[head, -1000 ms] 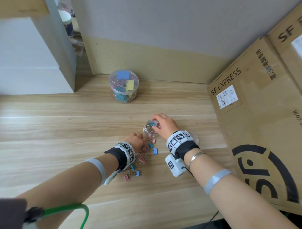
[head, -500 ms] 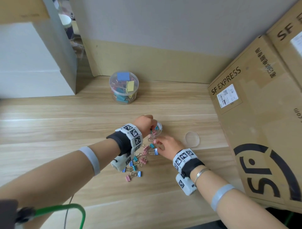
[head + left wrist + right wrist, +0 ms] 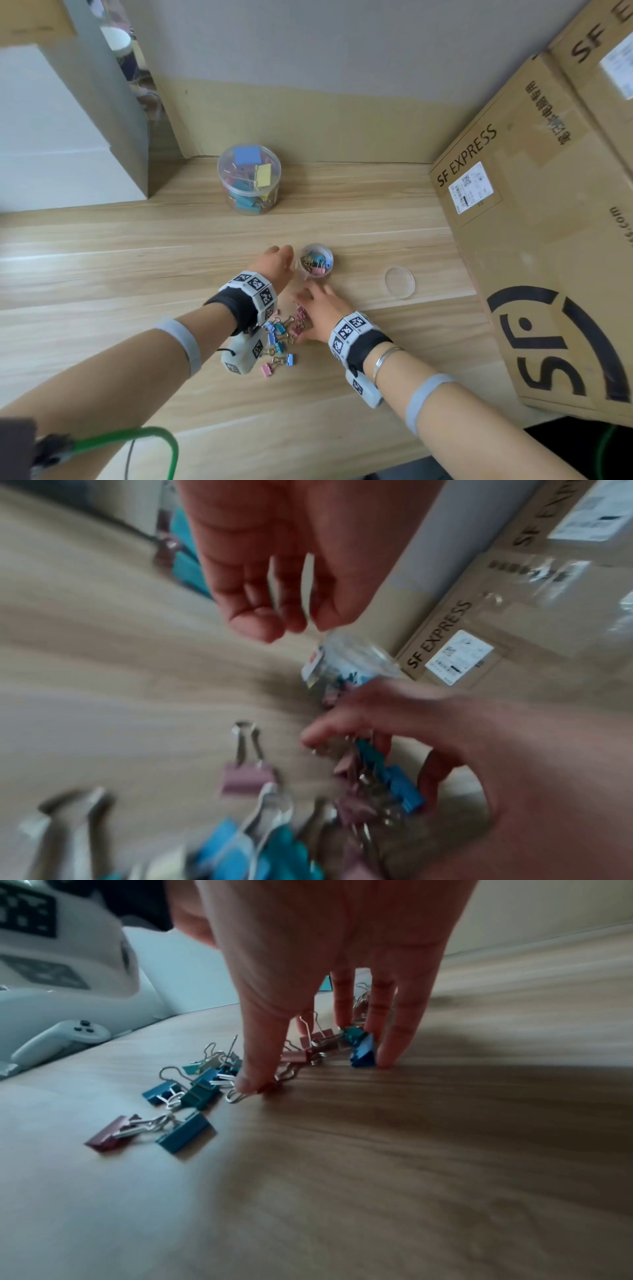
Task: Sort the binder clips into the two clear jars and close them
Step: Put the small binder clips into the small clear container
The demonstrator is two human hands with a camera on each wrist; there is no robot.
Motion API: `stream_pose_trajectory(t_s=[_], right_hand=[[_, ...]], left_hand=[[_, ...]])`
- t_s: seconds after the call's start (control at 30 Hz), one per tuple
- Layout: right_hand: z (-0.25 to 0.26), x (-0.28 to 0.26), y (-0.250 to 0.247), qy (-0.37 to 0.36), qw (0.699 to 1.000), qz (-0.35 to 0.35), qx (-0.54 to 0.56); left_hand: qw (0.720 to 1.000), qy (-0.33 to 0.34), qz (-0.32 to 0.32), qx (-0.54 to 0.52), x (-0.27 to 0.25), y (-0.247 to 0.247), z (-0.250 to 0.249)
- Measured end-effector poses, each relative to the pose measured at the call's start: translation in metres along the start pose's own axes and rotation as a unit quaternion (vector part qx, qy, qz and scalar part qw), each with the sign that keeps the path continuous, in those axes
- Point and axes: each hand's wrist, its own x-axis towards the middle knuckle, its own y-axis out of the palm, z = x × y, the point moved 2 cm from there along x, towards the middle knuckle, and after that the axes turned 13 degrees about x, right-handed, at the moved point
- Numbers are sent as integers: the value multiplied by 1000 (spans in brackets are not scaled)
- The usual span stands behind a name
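A small clear jar (image 3: 316,263) (image 3: 346,664) stands open mid-table with several small clips inside. Its round lid (image 3: 399,282) lies flat to the right. My left hand (image 3: 277,263) (image 3: 270,615) hovers just left of the jar's rim, fingers loosely curled and holding nothing. Small pink, blue and teal binder clips (image 3: 281,339) (image 3: 192,1091) lie scattered in front of the jar. My right hand (image 3: 318,308) (image 3: 318,1066) is down on the pile's far end, thumb and fingers clawed round a cluster of clips (image 3: 377,772). A large lidded jar (image 3: 251,180) of big clips stands at the back.
A big cardboard SF Express box (image 3: 534,240) leans along the right side, close to the lid. A white cabinet (image 3: 68,137) stands at the back left. A green cable (image 3: 130,442) loops at the near left edge. Bare wooden table (image 3: 120,274) lies to the left.
The hands have swapped places: my right hand left the small jar and came down on the clip pile, while my left hand rose to the jar and now sits just left of it.
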Motion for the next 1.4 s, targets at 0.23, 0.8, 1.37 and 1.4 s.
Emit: stream_pose_trajectory(t_s=[0.23, 0.8, 1.37, 1.4], right_hand=[[1, 2, -3, -38, 999, -33, 21], [-7, -11, -20, -3, 969, -116, 219], [-3, 13, -94, 14, 955, -204, 215], [-4, 11, -94, 11, 951, -207, 231]], left_hand=[[978, -35, 173, 108, -27, 33, 19], [975, 61, 149, 152, -37, 44, 6], [990, 78, 103, 57, -25, 26, 10], [992, 82, 89, 47, -22, 19, 7]])
